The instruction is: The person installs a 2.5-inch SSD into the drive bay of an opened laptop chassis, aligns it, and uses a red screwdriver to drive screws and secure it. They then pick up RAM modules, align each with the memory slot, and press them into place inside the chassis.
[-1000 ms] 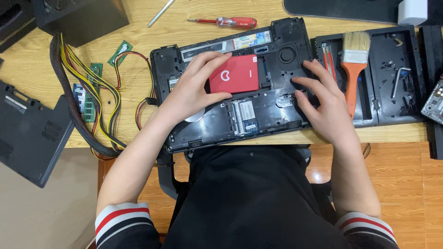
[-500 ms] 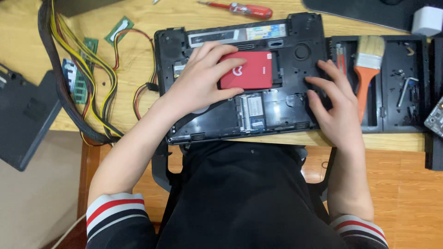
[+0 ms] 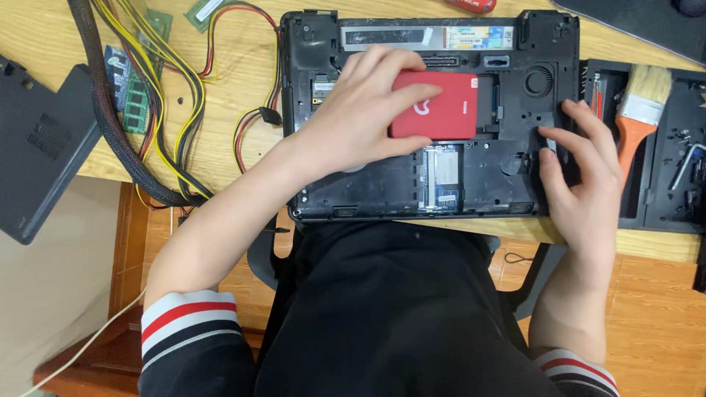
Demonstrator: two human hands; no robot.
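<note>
- Head view, containers first: black tool tray (image 3: pixel 665 213) stands at the right end of the wooden worktop (image 3: pixel 220 88), just beside the laptop.
- One compartment of the tray holds a paint brush (image 3: pixel 638 117) with an orange handle and pale bristles. The compartment further right holds a small metal hex key (image 3: pixel 685 165) and some tiny dark parts that are too small to tell.
- The opened laptop base (image 3: pixel 382 191) lies bottom up, black, with its cover off. It works like a shallow container: a round fan (image 3: pixel 540 79) sits in its upper right corner, and a memory module (image 3: pixel 445 176) sits in a slot near the front edge.
- The red drive (image 3: pixel 448 106) is a flat rectangle with rounded corners and a small white mark on top. It lies in the bay at the upper middle of the laptop base.
- The left hand (image 3: pixel 360 121) rests on the left part of the red drive; its grip is loose, the fingers spread over the top and the thumb at the lower edge, so it covers and presses more than it clamps.
- The right hand (image 3: pixel 585 176) lies flat on the right edge of the laptop base, fingers stretched out, and it grips nothing.
- Left of the laptop lie yellow, red and black cables (image 3: pixel 176 95), a green circuit board (image 3: pixel 132 95) and a dark cover panel (image 3: pixel 37 154).
</note>
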